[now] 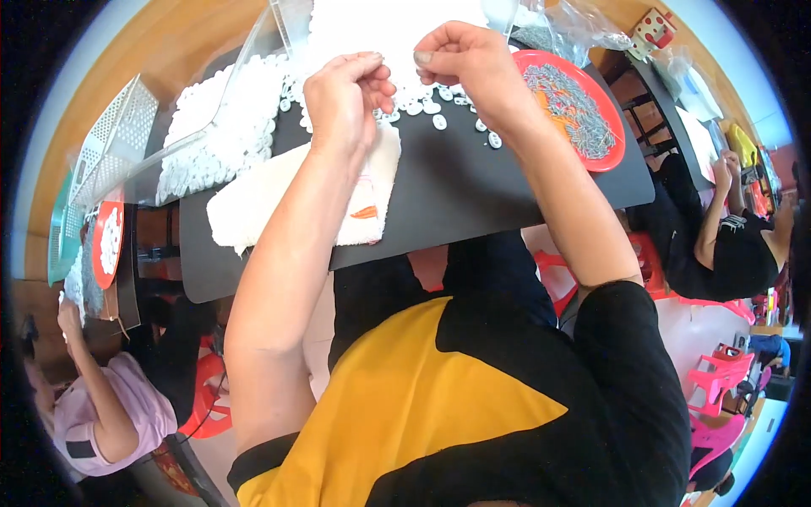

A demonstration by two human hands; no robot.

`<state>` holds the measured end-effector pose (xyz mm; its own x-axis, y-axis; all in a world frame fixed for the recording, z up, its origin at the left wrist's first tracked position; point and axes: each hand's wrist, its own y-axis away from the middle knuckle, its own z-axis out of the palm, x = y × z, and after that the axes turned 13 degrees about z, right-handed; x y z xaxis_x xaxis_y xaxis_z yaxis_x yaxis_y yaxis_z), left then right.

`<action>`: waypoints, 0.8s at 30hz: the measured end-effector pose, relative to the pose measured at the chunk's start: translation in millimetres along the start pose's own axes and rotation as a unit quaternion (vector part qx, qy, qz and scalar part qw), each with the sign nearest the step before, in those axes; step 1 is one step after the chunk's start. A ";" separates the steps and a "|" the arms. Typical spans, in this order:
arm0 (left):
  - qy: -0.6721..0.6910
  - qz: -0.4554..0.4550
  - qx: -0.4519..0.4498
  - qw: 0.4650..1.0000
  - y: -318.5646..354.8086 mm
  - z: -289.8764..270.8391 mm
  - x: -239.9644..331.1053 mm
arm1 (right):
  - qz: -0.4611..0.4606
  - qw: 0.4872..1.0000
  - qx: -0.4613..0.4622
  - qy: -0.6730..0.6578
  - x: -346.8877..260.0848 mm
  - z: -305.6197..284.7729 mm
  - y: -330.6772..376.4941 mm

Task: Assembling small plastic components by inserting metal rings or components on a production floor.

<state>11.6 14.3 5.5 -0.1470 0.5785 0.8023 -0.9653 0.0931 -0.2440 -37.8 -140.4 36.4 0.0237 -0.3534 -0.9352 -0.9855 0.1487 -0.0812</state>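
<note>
Both my hands hover over the far side of a dark table [439, 190], a small gap between their fingertips. My left hand [345, 97] is closed, thumb and fingers drawn together; whatever lies in it is too small to make out. Thumb pressed to forefinger, my right hand [475, 72] also pinches, and I cannot tell what on. Beneath and between them lie several small white oval pieces [439, 122] with dark marks. A folded cream towel [296, 190] with an orange patch sits under my left forearm. Right of my right wrist is a red plate [621, 139] of thin silvery metal pieces.
A large heap of white pieces [211, 127] lies at the left, beside a clear plastic edge. Past it stands a white perforated basket [114, 135]. Clear plastic bags [583, 25] lie at the far right. Other people work at tables left and right; red chairs [722, 380] stand around.
</note>
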 end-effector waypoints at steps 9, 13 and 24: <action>-0.042 0.005 -0.037 0.998 6.1 5.0 -2.3 | 0.066 0.973 -0.009 -0.221 20.5 1.1 -10.3; -0.060 0.005 -0.046 0.997 9.6 7.5 -0.7 | 0.051 0.973 -0.011 -0.226 20.6 -0.3 -10.4; -0.082 0.010 -0.052 0.995 14.4 10.7 1.8 | -0.015 0.986 0.010 -0.165 23.1 1.4 -6.7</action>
<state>-4.9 8.1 9.2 -0.2066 0.4425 0.8726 -0.9357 0.1713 -0.3084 -30.4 -148.2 14.8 0.1103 -0.0384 -0.9932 -0.9800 0.1624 -0.1151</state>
